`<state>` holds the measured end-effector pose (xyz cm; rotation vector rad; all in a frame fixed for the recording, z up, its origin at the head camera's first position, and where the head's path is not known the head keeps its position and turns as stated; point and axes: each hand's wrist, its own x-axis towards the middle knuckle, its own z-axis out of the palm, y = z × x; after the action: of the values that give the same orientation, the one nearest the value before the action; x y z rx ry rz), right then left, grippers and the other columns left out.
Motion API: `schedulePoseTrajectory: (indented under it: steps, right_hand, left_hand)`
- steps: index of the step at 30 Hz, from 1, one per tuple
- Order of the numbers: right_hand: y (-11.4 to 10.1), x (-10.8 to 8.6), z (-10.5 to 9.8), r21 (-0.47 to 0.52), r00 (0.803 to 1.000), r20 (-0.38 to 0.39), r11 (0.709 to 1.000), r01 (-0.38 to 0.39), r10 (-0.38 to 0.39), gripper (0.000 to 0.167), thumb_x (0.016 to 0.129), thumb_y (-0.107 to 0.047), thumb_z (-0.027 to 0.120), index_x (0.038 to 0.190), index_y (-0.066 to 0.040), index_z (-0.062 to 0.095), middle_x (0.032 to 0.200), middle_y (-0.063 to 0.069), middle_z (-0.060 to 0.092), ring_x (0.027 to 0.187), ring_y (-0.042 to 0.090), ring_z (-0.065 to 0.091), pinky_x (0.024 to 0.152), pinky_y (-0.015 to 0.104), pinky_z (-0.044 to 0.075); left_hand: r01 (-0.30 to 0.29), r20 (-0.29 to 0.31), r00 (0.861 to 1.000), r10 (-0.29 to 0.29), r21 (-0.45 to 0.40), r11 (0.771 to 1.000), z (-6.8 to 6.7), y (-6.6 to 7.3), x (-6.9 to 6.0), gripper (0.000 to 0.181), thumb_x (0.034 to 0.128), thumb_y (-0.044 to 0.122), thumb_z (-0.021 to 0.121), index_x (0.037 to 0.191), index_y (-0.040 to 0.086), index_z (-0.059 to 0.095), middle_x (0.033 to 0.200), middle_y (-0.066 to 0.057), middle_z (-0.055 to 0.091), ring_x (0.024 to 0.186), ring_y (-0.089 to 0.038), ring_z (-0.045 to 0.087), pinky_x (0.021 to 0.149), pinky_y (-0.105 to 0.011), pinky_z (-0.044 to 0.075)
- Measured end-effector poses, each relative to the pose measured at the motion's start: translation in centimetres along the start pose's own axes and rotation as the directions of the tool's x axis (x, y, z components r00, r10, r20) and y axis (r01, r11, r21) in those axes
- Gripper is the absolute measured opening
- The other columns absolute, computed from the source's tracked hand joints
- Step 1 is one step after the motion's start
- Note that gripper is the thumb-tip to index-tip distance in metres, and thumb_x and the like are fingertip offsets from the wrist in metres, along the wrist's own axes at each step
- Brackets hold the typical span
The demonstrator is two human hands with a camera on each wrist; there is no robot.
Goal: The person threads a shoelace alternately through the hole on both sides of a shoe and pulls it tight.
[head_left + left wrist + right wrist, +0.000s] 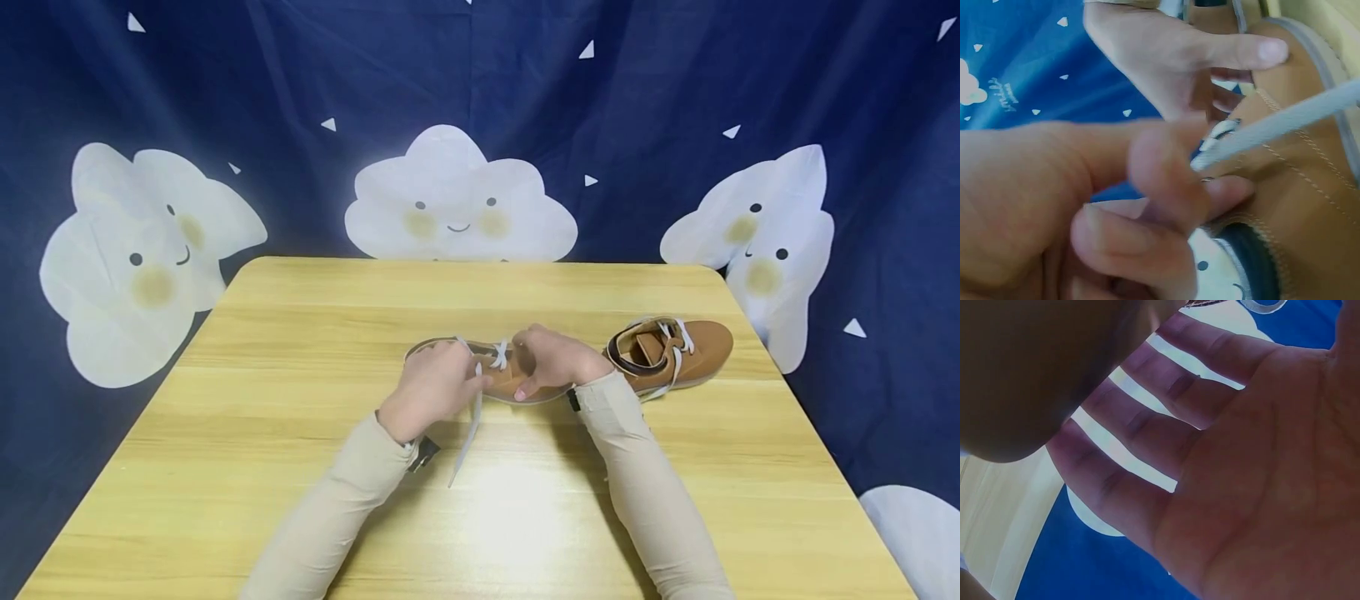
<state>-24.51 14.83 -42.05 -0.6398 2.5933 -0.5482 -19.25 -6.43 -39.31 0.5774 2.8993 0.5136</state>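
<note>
In the head view, a tan leather shoe (495, 385) with pale laces lies in the middle of the table, its toe pointing right. My right hand (558, 360) grips the toe part, thumb on the near side and fingers over the far side. My left hand (435, 385) is at the shoe's opening, fingers curled by the eyelets. In the left wrist view, the left fingers (1166, 169) pinch at a grey-white shoelace (1285, 125) where it leaves the upper, one fingertip touching the leather. The lace's loose end hangs towards me. Shaded brown shoe leather (1022, 381) meets the right fingertips.
A second tan shoe (705, 354) with loose white laces stands to the right, close to my right wrist. Both shoes are on a light wooden table (300, 333). A dark blue curtain (465, 67) with white clouds hangs behind the table.
</note>
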Motion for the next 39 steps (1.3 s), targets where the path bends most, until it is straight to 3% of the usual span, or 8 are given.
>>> schedulePoseTrajectory:
  steps: [6, 14, 25, 29, 31, 35, 39]
  right_hand:
    - [-0.1, 0.0, -0.1, -0.008, 1.0, -0.001, 1.0, 0.004, -0.004, 0.074, 0.073, -0.026, 0.094, 0.133, -0.001, 0.059, 0.128, 0.018, 0.058, 0.114, 0.03, 0.06, 0.103, 0.049, 0.053]
    - [-0.3, -0.1, -0.1, 0.007, 1.0, -0.004, 1.0, -0.012, 0.012, 0.073, 0.072, -0.025, 0.094, 0.132, -0.001, 0.059, 0.127, 0.018, 0.058, 0.11, 0.029, 0.061, 0.1, 0.048, 0.054]
    - [-0.4, -0.1, -0.1, 0.013, 1.0, 0.001, 1.0, -0.028, 0.028, 0.085, 0.074, -0.025, 0.093, 0.144, 0.002, 0.052, 0.139, 0.022, 0.054, 0.126, 0.037, 0.058, 0.111, 0.052, 0.049]
    - [-0.4, -0.2, -0.1, 0.021, 1.0, 0.005, 0.999, -0.031, 0.031, 0.086, 0.075, -0.025, 0.093, 0.144, 0.002, 0.051, 0.139, 0.022, 0.054, 0.127, 0.038, 0.057, 0.111, 0.053, 0.048]
    - [-0.4, -0.2, -0.1, 0.02, 0.999, 0.006, 0.999, -0.033, 0.033, 0.087, 0.075, -0.026, 0.093, 0.145, 0.002, 0.05, 0.141, 0.023, 0.053, 0.128, 0.038, 0.057, 0.112, 0.053, 0.048]
    - [-0.4, -0.2, 0.0, 0.019, 0.999, 0.009, 0.999, -0.045, 0.045, 0.09, 0.076, -0.028, 0.092, 0.148, 0.002, 0.048, 0.145, 0.023, 0.051, 0.133, 0.04, 0.055, 0.114, 0.054, 0.046]
    - [-0.4, -0.2, 0.0, 0.02, 0.999, 0.007, 0.999, -0.046, 0.046, 0.092, 0.076, -0.028, 0.092, 0.149, 0.002, 0.046, 0.146, 0.023, 0.05, 0.134, 0.041, 0.054, 0.115, 0.054, 0.045]
  left_hand:
    - [-0.015, 0.002, 1.0, 0.015, -0.006, 1.0, -0.3, -0.2, 0.1, 0.058, 0.0973, 0.023, 0.07, 0.049, 0.021, 0.038, 0.045, 0.01, 0.034, 0.044, -0.007, 0.034, 0.042, -0.021, 0.026]
    - [-0.041, 0.042, 0.998, 0.041, -0.01, 0.999, -1.4, -0.5, -0.5, 0.054, 0.0962, 0.025, 0.072, 0.053, 0.021, 0.04, 0.049, 0.01, 0.035, 0.048, -0.008, 0.035, 0.043, -0.022, 0.026]
    - [-0.018, 0.099, 0.995, 0.016, 0.015, 1.0, -1.2, -1.2, -0.2, 0.057, 0.094, 0.026, 0.075, 0.05, 0.021, 0.038, 0.049, 0.01, 0.035, 0.048, -0.008, 0.037, 0.046, -0.023, 0.03]
    - [-0.025, 0.13, 0.991, 0.026, -0.004, 1.0, -1.5, -1.8, -0.3, 0.053, 0.0941, 0.03, 0.074, 0.051, 0.022, 0.043, 0.051, 0.01, 0.038, 0.049, -0.008, 0.037, 0.044, -0.023, 0.027]
    - [-0.044, 0.133, 0.99, 0.049, -0.038, 0.998, -1.8, -2.3, -0.2, 0.044, 0.0946, 0.033, 0.073, 0.056, 0.022, 0.054, 0.055, 0.01, 0.044, 0.051, -0.008, 0.04, 0.045, -0.023, 0.029]
    - [-0.079, 0.041, 0.995, 0.086, -0.155, 0.985, -2.8, -3.8, 0.2, 0.021, 0.0984, 0.035, 0.068, 0.086, 0.019, 0.073, 0.074, 0.005, 0.066, 0.059, -0.011, 0.055, 0.052, -0.027, 0.045]
    - [-0.07, -0.127, 0.991, 0.041, -0.231, 0.97, -3.3, -6.0, 1.2, 0.03, 0.1054, 0.035, 0.057, 0.114, 0.011, 0.073, 0.096, -0.004, 0.075, 0.078, -0.018, 0.067, 0.07, -0.036, 0.056]
